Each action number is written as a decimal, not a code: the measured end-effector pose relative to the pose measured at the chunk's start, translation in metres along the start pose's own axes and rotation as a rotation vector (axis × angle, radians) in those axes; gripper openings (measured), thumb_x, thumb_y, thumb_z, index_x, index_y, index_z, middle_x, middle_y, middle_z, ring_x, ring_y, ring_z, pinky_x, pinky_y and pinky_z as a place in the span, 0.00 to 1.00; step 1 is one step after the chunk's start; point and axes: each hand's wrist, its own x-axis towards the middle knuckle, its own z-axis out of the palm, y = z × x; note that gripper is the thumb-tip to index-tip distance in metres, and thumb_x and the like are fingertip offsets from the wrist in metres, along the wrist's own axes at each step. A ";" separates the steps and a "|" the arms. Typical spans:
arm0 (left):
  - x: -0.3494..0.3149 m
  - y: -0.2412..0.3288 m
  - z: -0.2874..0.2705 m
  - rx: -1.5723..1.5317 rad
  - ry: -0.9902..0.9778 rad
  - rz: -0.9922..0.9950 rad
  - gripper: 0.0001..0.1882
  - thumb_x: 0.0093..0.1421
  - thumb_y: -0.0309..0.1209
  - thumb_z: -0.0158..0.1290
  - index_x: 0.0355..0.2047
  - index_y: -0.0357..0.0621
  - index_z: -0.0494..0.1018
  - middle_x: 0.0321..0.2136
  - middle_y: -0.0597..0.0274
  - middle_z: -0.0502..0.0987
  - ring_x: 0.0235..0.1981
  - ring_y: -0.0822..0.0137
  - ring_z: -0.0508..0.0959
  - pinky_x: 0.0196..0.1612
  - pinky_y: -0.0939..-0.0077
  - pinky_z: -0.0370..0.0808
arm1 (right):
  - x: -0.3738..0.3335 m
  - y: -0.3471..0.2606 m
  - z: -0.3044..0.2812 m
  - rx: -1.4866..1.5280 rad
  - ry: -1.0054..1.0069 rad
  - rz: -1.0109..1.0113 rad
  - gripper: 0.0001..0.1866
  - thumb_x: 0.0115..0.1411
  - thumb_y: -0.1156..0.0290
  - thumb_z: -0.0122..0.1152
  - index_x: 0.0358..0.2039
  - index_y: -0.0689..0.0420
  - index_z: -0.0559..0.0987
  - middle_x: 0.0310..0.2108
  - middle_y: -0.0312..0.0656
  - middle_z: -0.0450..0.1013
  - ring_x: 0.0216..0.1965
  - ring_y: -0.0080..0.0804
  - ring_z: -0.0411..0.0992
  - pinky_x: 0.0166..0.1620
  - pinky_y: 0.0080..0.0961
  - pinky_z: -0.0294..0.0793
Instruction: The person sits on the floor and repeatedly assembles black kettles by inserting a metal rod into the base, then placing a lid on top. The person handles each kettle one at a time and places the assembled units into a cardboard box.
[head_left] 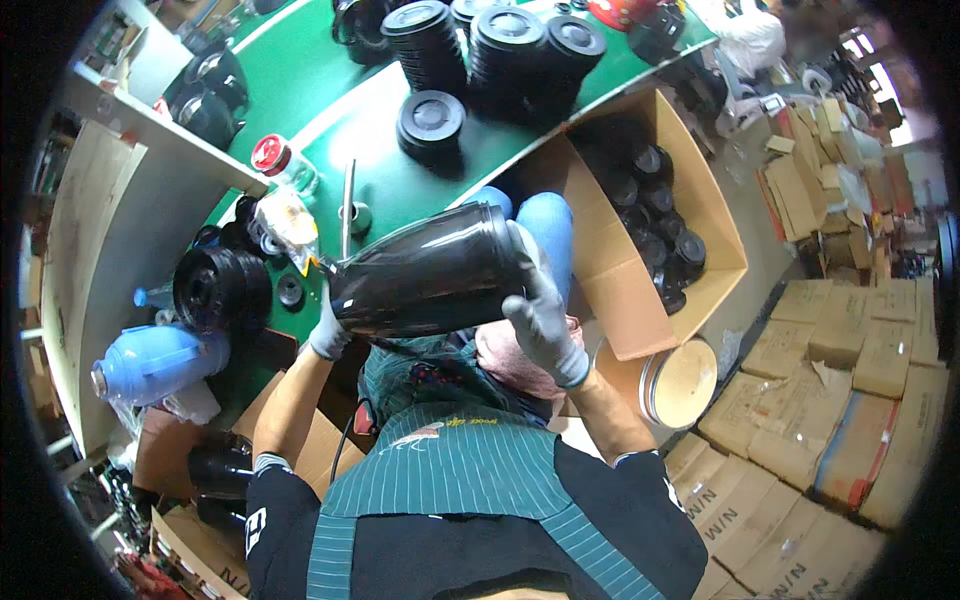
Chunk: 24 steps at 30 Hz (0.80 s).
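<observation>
A large glossy black jug body [425, 275], cylindrical and narrowing toward its left end, lies across my lap between my hands. My left hand [328, 328], in a grey glove, is closed round the narrow left end; its fingers are mostly hidden behind the jug body. My right hand [542, 315], also gloved, holds the wide right end, with its fingers along the rim and its thumb below. Just beyond the jug body, a metal rod [348, 205] stands up from the green table [385, 180] beside a small grey round part [355, 217].
Stacks of black lids [425, 45] stand on the table's far side, with a shorter stack [431, 125] nearer. A red-capped jar [285, 162] and blue jug [160, 363] are left. An open carton [715, 255] of black parts stands right, near a round stool [683, 383].
</observation>
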 end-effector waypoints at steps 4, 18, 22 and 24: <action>0.022 0.109 0.033 1.016 0.069 0.845 0.21 0.57 0.30 0.60 0.51 0.38 0.85 0.42 0.47 0.88 0.43 0.50 0.89 0.49 0.62 0.84 | -0.047 0.051 -0.034 -0.213 -0.140 -0.139 0.31 0.83 0.62 0.35 0.79 0.66 0.53 0.80 0.59 0.49 0.80 0.52 0.49 0.80 0.40 0.46; 0.020 0.139 0.042 1.103 -0.169 0.974 0.20 0.58 0.31 0.60 0.52 0.42 0.85 0.42 0.50 0.88 0.44 0.51 0.90 0.47 0.64 0.86 | 0.013 -0.027 -0.031 0.355 -0.245 0.577 0.40 0.82 0.44 0.34 0.79 0.64 0.55 0.77 0.52 0.59 0.76 0.41 0.59 0.79 0.33 0.50; 0.024 0.081 0.022 0.498 -0.055 0.319 0.21 0.65 0.36 0.58 0.54 0.37 0.83 0.47 0.51 0.88 0.46 0.60 0.88 0.52 0.64 0.84 | -0.010 -0.024 -0.053 0.160 -0.337 0.391 0.49 0.78 0.34 0.33 0.81 0.64 0.47 0.81 0.56 0.48 0.80 0.48 0.50 0.81 0.40 0.44; 0.012 0.026 0.014 -0.202 -0.107 -0.042 0.28 0.73 0.47 0.49 0.61 0.38 0.77 0.54 0.52 0.84 0.52 0.61 0.84 0.58 0.63 0.81 | -0.004 -0.019 -0.036 -0.161 -0.220 -0.180 0.56 0.73 0.29 0.42 0.82 0.62 0.44 0.82 0.61 0.40 0.81 0.57 0.45 0.81 0.44 0.40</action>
